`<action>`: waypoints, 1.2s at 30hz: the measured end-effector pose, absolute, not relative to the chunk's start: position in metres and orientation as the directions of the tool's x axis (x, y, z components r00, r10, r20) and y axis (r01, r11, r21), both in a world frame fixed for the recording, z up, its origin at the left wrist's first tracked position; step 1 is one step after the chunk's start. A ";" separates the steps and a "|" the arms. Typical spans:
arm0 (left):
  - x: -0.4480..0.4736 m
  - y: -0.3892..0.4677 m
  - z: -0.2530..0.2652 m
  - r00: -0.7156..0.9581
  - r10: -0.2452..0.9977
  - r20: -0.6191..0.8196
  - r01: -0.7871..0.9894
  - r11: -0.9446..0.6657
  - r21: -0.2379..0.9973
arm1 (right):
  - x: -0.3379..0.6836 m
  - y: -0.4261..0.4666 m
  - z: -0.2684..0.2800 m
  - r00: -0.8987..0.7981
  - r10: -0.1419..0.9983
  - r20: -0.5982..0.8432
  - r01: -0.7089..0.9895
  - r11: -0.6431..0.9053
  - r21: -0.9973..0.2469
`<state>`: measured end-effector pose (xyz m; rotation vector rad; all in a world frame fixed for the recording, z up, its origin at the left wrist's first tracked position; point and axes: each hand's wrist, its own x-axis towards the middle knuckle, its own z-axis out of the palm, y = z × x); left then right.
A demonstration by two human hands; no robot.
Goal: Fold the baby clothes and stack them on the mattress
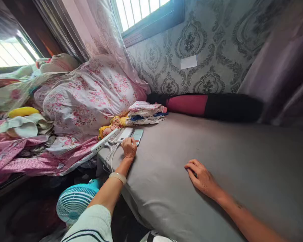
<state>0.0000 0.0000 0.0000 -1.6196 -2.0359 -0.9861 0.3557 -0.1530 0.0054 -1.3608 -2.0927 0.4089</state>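
The bed [171,201] had a gray sheet [164,161] on it, with soft wrinkles near the front edge. By the left edge lay a white power strip [106,140] and some white cords [112,155]. A flat white box [125,133] and a phone [137,135] lay side by side. Behind them sat folded clothes [146,112]. A long black and dark pink roll [207,105] lay at the back.

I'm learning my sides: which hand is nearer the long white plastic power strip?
Left: the left hand is beside the power strip, by thin white cables; the right hand is farther right, over the grey fabric sheet.
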 end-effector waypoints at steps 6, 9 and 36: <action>-0.024 0.036 0.032 -0.343 0.639 0.688 0.923 0.095 0.372 | 0.354 -0.156 0.011 -0.255 0.913 0.318 0.722 0.399 -0.565; -0.034 0.059 0.056 -0.368 0.608 0.704 0.908 0.073 0.412 | 0.354 -0.155 0.011 -0.252 0.911 0.328 0.726 0.402 -0.558; -0.015 0.193 0.132 -0.292 0.867 0.405 0.884 0.083 0.459 | 0.356 -0.155 0.003 -0.233 0.933 0.276 0.724 0.356 -0.591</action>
